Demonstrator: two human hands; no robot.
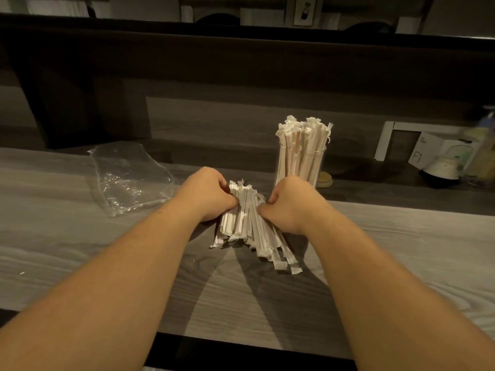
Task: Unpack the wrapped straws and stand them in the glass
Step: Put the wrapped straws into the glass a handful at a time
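The loose straws [250, 226] lie on the counter [80, 250] just in front of the glass [300, 164]. The left hand [207, 195] and the right hand [288, 207] curl around them from both sides. Better to square the ends first, then lift the bundle upright.

Grey wood-look table [80, 250] w/ a heap of white paper-wrapped straws [249, 226], a clear crumpled plastic bag [128, 178] on the left & a clear glass [300, 167] full of straws.
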